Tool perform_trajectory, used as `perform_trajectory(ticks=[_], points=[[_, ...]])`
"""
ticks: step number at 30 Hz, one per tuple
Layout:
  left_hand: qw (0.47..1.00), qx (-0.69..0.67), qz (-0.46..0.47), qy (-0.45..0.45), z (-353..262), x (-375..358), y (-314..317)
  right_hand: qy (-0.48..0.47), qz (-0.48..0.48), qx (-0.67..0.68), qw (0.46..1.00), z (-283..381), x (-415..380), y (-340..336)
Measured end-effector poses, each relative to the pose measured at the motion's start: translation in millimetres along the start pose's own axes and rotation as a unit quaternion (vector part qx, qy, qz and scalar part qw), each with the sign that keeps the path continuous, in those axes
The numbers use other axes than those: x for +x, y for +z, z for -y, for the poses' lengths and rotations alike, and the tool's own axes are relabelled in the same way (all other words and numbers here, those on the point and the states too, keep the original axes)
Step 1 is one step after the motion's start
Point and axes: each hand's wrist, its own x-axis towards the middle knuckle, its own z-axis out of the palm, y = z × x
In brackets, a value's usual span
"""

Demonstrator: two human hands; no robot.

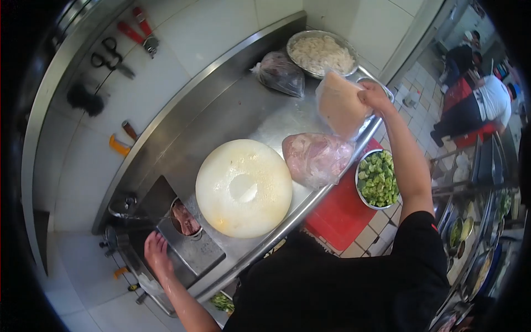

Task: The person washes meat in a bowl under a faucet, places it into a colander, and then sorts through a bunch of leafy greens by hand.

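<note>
My right hand (375, 95) is closed on the edge of a clear plastic bag (341, 104) with flat, pale tan contents, held up over the counter's right end. Just below hangs or lies a second bag (318, 157) of pinkish raw meat on the steel counter, beside a round white cutting board (243, 188). The board looks wet, with a pale patch at its middle. At lower left, my left hand (157, 254) is beside the sink's steel cover, fingers loosely extended and holding nothing visible. A piece of meat (185, 217) shows in the opening next to that cover.
Behind stand a bowl of pale shreds (322, 53) and a dark-filled plastic bag (279, 73). A bowl of chopped green vegetables (378, 180) sits by a red board (340, 221). Scissors (112, 57) hang on the wall. Other people (487, 102) are at the far right.
</note>
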Motion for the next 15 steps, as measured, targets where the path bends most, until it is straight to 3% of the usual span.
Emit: perform_trajectory(ticks=[4,6,9,10,11,13,14,15], points=[[0.987,-0.011,0.141,-0.076,0.0,-14.1,108.8,-0.073,0.074,0.188,0.977,42.7,-34.0,50.3],[0.971,-0.008,0.222,-0.088,1.0,-27.8,162.9,-0.086,0.114,0.178,0.974,59.0,-43.7,77.3],[0.909,-0.029,0.386,-0.156,5.9,-37.3,224.2,-0.197,0.163,0.161,0.953,95.8,-84.7,135.2],[0.887,-0.074,0.396,-0.224,9.2,-38.5,240.6,-0.190,0.190,0.180,0.946,100.2,-97.5,154.1],[0.862,-0.161,0.387,-0.285,9.5,-40.3,249.2,-0.259,0.179,0.165,0.935,97.2,-109.0,179.8],[0.856,-0.224,0.346,-0.311,6.0,-37.4,247.1,-0.416,0.148,0.095,0.892,88.0,-138.6,229.1],[0.841,-0.280,0.321,-0.333,4.7,-36.3,241.7,-0.445,0.180,0.073,0.874,77.9,-155.1,248.3],[0.844,-0.303,0.344,-0.279,6.4,-39.0,230.1,-0.473,0.211,0.050,0.854,69.7,-172.2,263.0]])
